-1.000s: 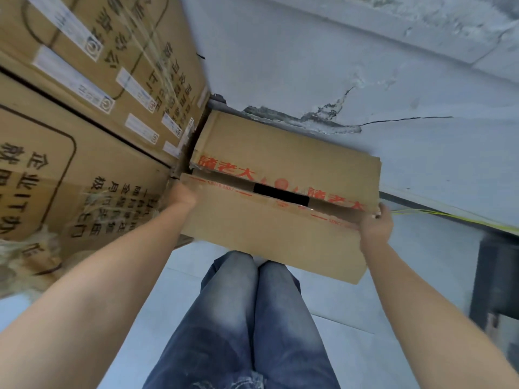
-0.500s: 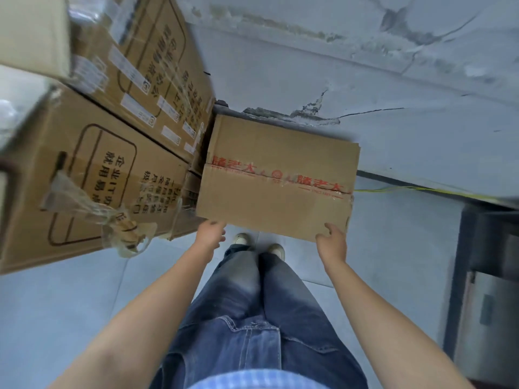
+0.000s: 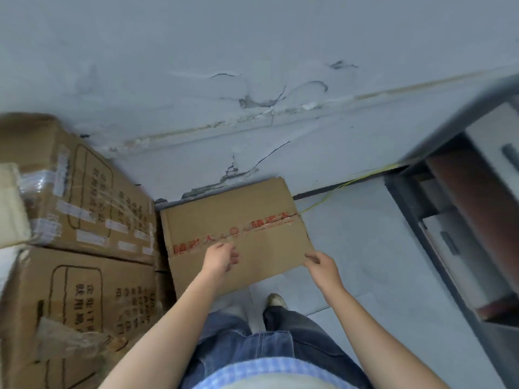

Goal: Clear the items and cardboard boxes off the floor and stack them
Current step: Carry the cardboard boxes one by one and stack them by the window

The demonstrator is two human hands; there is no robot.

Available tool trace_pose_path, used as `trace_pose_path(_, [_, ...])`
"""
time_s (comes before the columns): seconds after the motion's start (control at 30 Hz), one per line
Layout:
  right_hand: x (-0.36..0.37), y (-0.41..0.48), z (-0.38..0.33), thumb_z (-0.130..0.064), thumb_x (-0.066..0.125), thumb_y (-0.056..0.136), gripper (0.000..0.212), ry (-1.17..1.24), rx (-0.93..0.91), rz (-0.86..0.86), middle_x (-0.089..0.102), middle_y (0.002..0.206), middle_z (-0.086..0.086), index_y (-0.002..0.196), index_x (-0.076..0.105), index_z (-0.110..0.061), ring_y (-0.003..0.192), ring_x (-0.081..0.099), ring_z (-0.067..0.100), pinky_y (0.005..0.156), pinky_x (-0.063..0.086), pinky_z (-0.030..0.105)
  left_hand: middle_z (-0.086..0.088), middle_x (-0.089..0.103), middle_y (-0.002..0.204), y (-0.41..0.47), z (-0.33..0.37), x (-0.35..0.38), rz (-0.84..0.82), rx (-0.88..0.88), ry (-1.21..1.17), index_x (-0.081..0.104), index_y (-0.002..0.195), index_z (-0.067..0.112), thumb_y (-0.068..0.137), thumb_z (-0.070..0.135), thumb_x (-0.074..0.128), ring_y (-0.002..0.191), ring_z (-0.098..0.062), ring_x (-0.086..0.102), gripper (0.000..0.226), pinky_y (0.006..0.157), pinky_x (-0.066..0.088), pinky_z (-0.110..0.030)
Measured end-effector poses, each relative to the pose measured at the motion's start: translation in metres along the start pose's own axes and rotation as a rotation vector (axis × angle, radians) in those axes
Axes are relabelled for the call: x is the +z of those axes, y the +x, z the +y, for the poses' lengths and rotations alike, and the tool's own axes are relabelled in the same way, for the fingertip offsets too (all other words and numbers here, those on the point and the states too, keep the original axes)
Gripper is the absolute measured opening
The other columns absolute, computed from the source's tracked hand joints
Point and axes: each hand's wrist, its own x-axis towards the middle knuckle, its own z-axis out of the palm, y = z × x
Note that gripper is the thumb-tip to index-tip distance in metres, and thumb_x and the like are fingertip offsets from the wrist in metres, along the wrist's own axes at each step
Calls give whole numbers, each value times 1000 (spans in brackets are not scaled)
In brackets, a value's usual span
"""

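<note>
Wall: grey plaster fills the upper half of the view, cracked and chipped along its foot.
Floor: pale grey tiles run from the wall's foot towards the person.
Stacked boxes: two big cartons fill the left side, the upper carton lying on the lower carton. Both carry black print and strips of clear tape. A pale, blurred object sits at the far left edge against the upper one.
Shelf unit: a dark frame on the right holds flat pale and brown things, too blurred to name.
Taped box: a smaller brown carton stands at the foot of the wall, its left side just beside the stack. Red-lettered tape crosses the closed top. Its base is hidden.
Person: both bare forearms reach forward over blue jeans and the hem of a blue checked shirt.
Left hand: it hovers over the box top near the tape with fingers curled. Whether it grips anything cannot be told.
Right hand: its thumb and fingers pinch the near right corner of the taped box.
Shoe: one light toe shows on the tiles just below the box.
Cable: a thin yellow line runs along the wall's foot, right of the box.
</note>
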Motion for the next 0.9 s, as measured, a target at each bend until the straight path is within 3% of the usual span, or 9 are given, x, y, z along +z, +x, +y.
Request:
trace_pose_path(0.23, [4, -73, 32, -9, 54, 90, 22, 397, 61, 336, 57, 87, -4, 111, 62, -5, 93, 53, 17, 81, 38, 24, -6, 60, 77, -34, 27, 32, -308, 155, 276, 56, 104, 4, 97, 16, 44, 62, -16, 56, 19, 58, 39, -24])
trace_pose_path(0.37, [12, -124, 67, -9, 56, 89, 16, 564, 142, 504, 60, 98, 3, 104, 62, -9, 93, 53, 17, 81, 39, 26, -6, 58, 73, -71, 4, 54, -523, 181, 491, 55, 94, 4, 96, 10, 44, 59, -16, 51, 12, 54, 35, -22])
trace_pose_path(0.5, [5, -172, 96, -11, 55, 90, 12, 720, 196, 689, 60, 94, 1, 100, 60, -12, 90, 56, 18, 76, 41, 24, -8, 59, 75, -97, -9, 72, -629, 226, 614, 56, 91, 4, 96, 10, 44, 62, -18, 54, 14, 58, 38, -24])
trace_pose_path(0.63, [1, -208, 116, -14, 55, 90, 6, 809, 206, 772, 61, 88, 3, 95, 59, -14, 71, 58, 13, 62, 40, 19, -8, 62, 79, -118, -20, 80, -693, 257, 671, 58, 93, 4, 95, 11, 45, 69, -19, 57, 15, 64, 43, -26])
trace_pose_path(0.9, [1, -275, 178, -18, 53, 92, 6, 766, 221, 773, 61, 81, -1, 91, 58, -17, 65, 57, 9, 60, 40, 19, -7, 63, 82, -163, -79, 106, -748, 253, 679, 57, 100, 3, 95, 15, 45, 72, -20, 58, 18, 66, 41, -28])
